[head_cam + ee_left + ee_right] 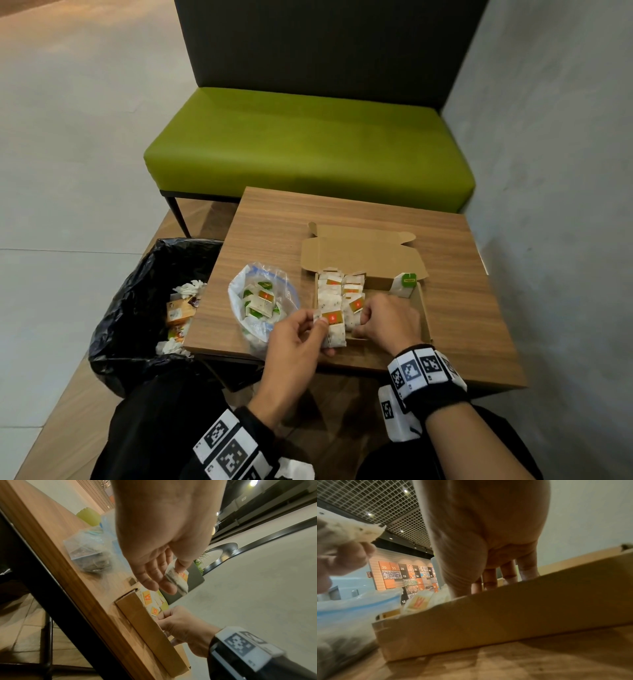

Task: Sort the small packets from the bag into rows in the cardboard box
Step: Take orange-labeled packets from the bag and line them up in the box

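Head view of a wooden table (455, 301) bearing an open cardboard box (423, 308), its lid flap folded back flat toward the green bench (308, 144). The left part of the box holds two rows of small white packets (337, 291), each a speckled pouch with an orange-and-red label, overlapped like tiles; a lone green-labelled packet (406, 284) leans in the far right corner. To the left of the box lies a clear plastic bag (255, 308) with a blue zip strip, its mouth open, containing further packets with orange or green labels. The left hand (298, 339) pinches one orange-labelled packet (334, 327) between thumb and fingers, holding it over the box's near left corner; the left wrist view shows the same packet (176, 580) as a thin white pouch with dark specks, pinched between thumb and fingertips. The right hand (390, 320) is inside the box, fingers curled down against the near end of the second row; whether it grips a packet cannot be told, and the right wrist view shows only its fingers (508, 572) reaching behind the box wall (505, 622). A bin lined with a black bag (144, 308) stands left of the table.
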`<act>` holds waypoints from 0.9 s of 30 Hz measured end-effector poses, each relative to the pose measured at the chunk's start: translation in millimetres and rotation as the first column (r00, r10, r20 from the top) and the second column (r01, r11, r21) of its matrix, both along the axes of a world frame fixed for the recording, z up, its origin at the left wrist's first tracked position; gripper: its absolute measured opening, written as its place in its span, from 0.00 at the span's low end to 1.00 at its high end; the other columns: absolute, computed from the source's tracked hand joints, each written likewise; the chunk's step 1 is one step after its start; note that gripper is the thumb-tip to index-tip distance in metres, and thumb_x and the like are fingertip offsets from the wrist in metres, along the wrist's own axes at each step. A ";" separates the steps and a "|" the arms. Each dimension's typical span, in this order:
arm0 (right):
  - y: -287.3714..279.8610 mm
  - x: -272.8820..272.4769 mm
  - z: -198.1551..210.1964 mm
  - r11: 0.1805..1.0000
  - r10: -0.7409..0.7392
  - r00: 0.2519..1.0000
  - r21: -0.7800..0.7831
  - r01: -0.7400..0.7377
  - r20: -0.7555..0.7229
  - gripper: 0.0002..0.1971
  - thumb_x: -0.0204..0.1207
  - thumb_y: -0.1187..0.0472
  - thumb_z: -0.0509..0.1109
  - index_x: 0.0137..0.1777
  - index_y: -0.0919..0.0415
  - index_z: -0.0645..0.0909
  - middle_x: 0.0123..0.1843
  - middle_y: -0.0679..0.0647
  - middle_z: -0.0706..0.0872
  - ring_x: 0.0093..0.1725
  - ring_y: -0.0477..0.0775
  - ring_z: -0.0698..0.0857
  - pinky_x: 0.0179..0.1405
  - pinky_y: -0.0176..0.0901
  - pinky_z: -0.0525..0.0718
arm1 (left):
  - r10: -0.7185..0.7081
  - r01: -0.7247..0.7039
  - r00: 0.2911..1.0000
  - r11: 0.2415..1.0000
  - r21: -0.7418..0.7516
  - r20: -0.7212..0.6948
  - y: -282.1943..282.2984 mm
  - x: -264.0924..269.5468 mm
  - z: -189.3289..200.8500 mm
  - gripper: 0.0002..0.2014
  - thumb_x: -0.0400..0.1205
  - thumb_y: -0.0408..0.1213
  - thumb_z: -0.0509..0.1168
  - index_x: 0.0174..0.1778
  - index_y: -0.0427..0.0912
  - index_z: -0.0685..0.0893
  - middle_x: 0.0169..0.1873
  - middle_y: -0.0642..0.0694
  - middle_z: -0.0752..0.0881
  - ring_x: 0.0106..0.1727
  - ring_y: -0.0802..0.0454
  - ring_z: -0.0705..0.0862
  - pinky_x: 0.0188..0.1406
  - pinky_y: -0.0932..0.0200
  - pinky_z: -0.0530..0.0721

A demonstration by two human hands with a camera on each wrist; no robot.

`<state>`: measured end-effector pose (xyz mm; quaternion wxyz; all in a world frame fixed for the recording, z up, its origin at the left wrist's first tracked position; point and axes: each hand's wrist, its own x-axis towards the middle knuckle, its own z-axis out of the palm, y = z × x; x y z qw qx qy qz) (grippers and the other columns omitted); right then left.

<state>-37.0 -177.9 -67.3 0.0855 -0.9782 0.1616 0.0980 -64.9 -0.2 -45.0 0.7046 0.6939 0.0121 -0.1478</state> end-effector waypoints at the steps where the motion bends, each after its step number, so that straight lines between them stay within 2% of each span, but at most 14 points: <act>1: 1.8 0.0 -0.2 1.000 -0.006 1.000 -0.011 0.006 0.014 0.12 0.70 0.43 0.80 0.40 0.50 0.85 0.40 0.45 0.87 0.42 0.47 0.85 0.37 0.40 0.76 | -0.001 0.001 1.000 1.000 -0.008 -0.002 0.1 0.1 0.4 0.07 0.86 0.32 0.63 0.51 0.43 0.87 0.43 0.44 0.92 0.34 0.54 0.89 0.30 0.66 0.84; 3: 3.4 -0.6 -1.7 1.000 -0.015 0.999 -0.010 0.015 0.033 0.12 0.71 0.44 0.79 0.40 0.50 0.85 0.40 0.44 0.87 0.44 0.47 0.85 0.40 0.41 0.78 | -0.004 0.004 1.000 1.000 -0.015 -0.007 0.5 0.5 -0.1 0.07 0.86 0.32 0.64 0.52 0.43 0.87 0.42 0.44 0.92 0.34 0.54 0.89 0.29 0.67 0.84; 6: 1.0 -4.0 -1.8 0.997 -0.020 1.000 0.072 0.019 0.017 0.10 0.72 0.45 0.79 0.40 0.49 0.84 0.41 0.43 0.86 0.44 0.44 0.83 0.38 0.40 0.76 | -0.014 0.014 1.000 1.000 -0.007 -0.012 0.2 -0.7 -2.2 0.06 0.86 0.33 0.64 0.53 0.44 0.87 0.43 0.45 0.92 0.35 0.55 0.89 0.30 0.67 0.83; 8: -4.1 -8.0 0.8 0.991 -0.025 1.000 0.134 0.024 0.009 0.10 0.72 0.45 0.79 0.39 0.47 0.84 0.39 0.42 0.86 0.43 0.42 0.83 0.41 0.41 0.81 | -0.026 0.026 1.000 1.000 0.006 -0.006 -0.3 -0.9 -3.8 0.06 0.86 0.34 0.64 0.53 0.45 0.87 0.44 0.45 0.92 0.36 0.56 0.89 0.30 0.66 0.84; 10: -8.8 -14.7 7.7 0.959 -0.062 0.994 0.282 0.035 0.089 0.07 0.73 0.46 0.78 0.40 0.46 0.85 0.38 0.42 0.86 0.41 0.41 0.84 0.43 0.42 0.86 | -0.041 0.041 0.999 0.999 0.018 -0.001 -0.1 0.0 -5.2 0.07 0.86 0.36 0.64 0.54 0.47 0.87 0.45 0.47 0.92 0.39 0.56 0.90 0.33 0.64 0.85; 12: -7.8 -25.0 17.8 0.839 -0.172 0.963 0.544 0.033 0.206 0.04 0.75 0.49 0.77 0.42 0.47 0.87 0.38 0.45 0.88 0.41 0.42 0.86 0.42 0.40 0.87 | -0.052 0.052 0.999 0.998 0.020 0.000 -0.2 0.9 -6.1 0.08 0.86 0.37 0.64 0.56 0.48 0.87 0.45 0.48 0.92 0.40 0.55 0.90 0.36 0.59 0.88; 14: -0.5 -36.0 29.3 0.626 -0.260 0.934 0.779 -0.031 0.246 0.03 0.77 0.53 0.77 0.44 0.50 0.89 0.40 0.48 0.91 0.41 0.45 0.89 0.42 0.42 0.88 | -0.052 0.051 0.999 0.999 0.019 0.004 -1.1 1.8 -6.6 0.08 0.87 0.37 0.64 0.57 0.47 0.87 0.44 0.48 0.92 0.38 0.54 0.89 0.38 0.54 0.90; 16: 7.1 -45.7 35.0 0.446 -0.254 0.947 0.893 -0.065 0.196 0.02 0.77 0.58 0.76 0.47 0.55 0.89 0.41 0.52 0.92 0.40 0.45 0.89 0.39 0.37 0.86 | -0.052 0.052 0.999 0.998 0.018 0.016 -2.8 2.3 -6.7 0.08 0.87 0.37 0.63 0.57 0.47 0.87 0.43 0.46 0.92 0.36 0.53 0.89 0.38 0.54 0.90; 18: 10.6 -51.1 33.8 0.367 -0.246 0.956 0.928 -0.059 0.158 0.04 0.77 0.61 0.76 0.50 0.56 0.89 0.43 0.55 0.92 0.38 0.46 0.89 0.37 0.35 0.85 | -0.058 0.058 0.998 0.998 0.011 0.013 -3.9 2.5 -5.6 0.09 0.87 0.36 0.63 0.56 0.46 0.88 0.41 0.45 0.92 0.34 0.52 0.88 0.36 0.54 0.89; 23: 8.1 -54.4 23.4 0.357 -0.312 0.942 0.934 -0.003 0.123 0.09 0.76 0.63 0.77 0.55 0.54 0.86 0.45 0.56 0.91 0.39 0.47 0.89 0.35 0.37 0.86 | -0.100 0.100 0.995 0.995 -0.012 0.006 -4.5 0.9 -5.1 0.08 0.87 0.34 0.63 0.55 0.43 0.87 0.42 0.43 0.91 0.35 0.48 0.88 0.36 0.53 0.88; 27: 5.7 -57.9 20.9 0.367 -0.241 0.964 0.930 -0.020 0.116 0.05 0.75 0.65 0.78 0.49 0.56 0.88 0.43 0.54 0.91 0.37 0.43 0.88 0.36 0.35 0.84 | -0.097 0.097 0.995 0.995 0.002 0.020 -8.1 -1.8 -8.1 0.07 0.86 0.33 0.64 0.54 0.42 0.87 0.42 0.41 0.91 0.34 0.47 0.89 0.36 0.53 0.89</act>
